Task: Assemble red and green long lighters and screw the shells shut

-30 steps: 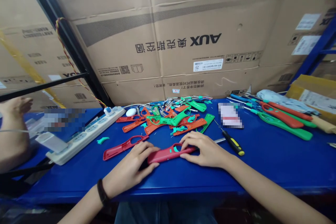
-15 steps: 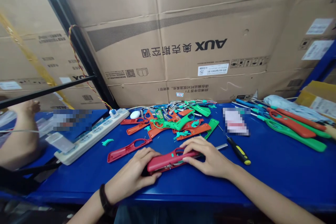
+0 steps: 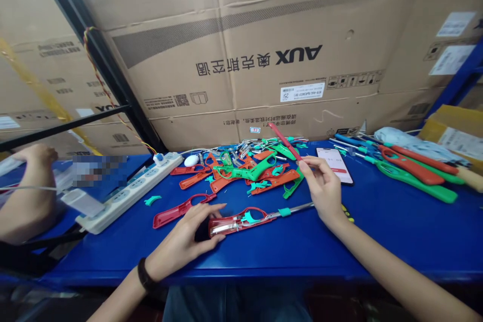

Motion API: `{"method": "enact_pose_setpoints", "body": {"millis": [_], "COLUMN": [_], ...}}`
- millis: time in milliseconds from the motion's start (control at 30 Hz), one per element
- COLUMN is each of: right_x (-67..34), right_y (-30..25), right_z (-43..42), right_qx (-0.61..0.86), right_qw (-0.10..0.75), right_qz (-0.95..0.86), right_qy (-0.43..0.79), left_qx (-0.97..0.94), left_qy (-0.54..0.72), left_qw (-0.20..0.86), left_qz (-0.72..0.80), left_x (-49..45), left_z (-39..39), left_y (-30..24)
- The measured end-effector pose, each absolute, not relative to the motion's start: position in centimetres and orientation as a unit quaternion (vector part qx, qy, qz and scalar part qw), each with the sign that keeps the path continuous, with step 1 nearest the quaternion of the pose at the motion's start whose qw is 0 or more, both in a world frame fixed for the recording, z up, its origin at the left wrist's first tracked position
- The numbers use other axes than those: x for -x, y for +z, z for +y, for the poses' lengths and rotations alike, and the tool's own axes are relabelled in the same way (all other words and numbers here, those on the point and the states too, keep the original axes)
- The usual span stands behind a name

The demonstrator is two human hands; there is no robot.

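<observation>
On the blue table lies an opened red stick lighter (image 3: 226, 225). Its metal parts and a turquoise trigger (image 3: 249, 217) show in the shell, and a turquoise collar sits on its metal tube (image 3: 298, 209). My left hand (image 3: 188, 229) is around the lighter's left end, thumb at the near edge and fingers behind. Raised above the table, my right hand (image 3: 324, 186) pinches the red lighter cover (image 3: 285, 142), seen edge-on. A separate red half shell (image 3: 177, 211) rests behind my left hand. The screwdriver (image 3: 347, 214) is mostly hidden by my right wrist.
A pile of orange and green shell halves (image 3: 245, 173) lies behind. At left are a white power strip (image 3: 128, 193) and another person's arm (image 3: 32, 191). A phone (image 3: 335, 163) and several whole lighters (image 3: 418, 181) lie right. Large cartons (image 3: 245, 25) wall off the back.
The red cover has come off the lighter and is lifted up and right in my right hand, exposing the inside. My left hand stays at the lighter's left end.
</observation>
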State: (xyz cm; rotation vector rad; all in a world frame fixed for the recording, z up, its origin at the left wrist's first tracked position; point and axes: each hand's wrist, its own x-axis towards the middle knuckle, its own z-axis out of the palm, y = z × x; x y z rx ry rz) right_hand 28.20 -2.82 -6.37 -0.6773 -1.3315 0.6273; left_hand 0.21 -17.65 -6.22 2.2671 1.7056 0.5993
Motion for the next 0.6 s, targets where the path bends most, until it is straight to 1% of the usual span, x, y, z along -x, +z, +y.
{"method": "enact_pose_setpoints", "body": {"millis": [167, 300, 400, 467, 533, 600], "right_x": [-28.0, -27.9, -28.0, -28.1, -28.2, -28.1], "right_y": [-6.7, -6.7, -6.6, -6.6, -6.6, -6.6], "right_z": [-3.2, -3.6, -3.5, -3.4, -3.4, -3.8], "right_qx": [0.286, 0.285, 0.305, 0.328, 0.34, 0.311], "right_qw": [0.657, 0.616, 0.62, 0.634, 0.625, 0.578], "right_qz": [-0.644, -0.692, -0.687, -0.67, -0.678, -0.736], "right_qy": [0.268, 0.245, 0.222, 0.203, 0.184, 0.165], "left_qx": [-0.793, -0.797, -0.798, -0.798, -0.793, -0.778], "left_qy": [0.199, 0.198, 0.203, 0.212, 0.233, 0.268], "left_qw": [0.046, 0.046, 0.048, 0.029, -0.021, -0.122], "left_qz": [0.573, 0.569, 0.565, 0.564, 0.563, 0.555], "left_x": [-0.3, -0.8, -1.1, -1.4, -1.7, -2.2], "left_z": [-17.7, -17.5, -17.5, -17.4, -17.2, -16.7], "left_y": [-6.1, -6.0, -6.1, -6.1, -5.7, -5.0]}}
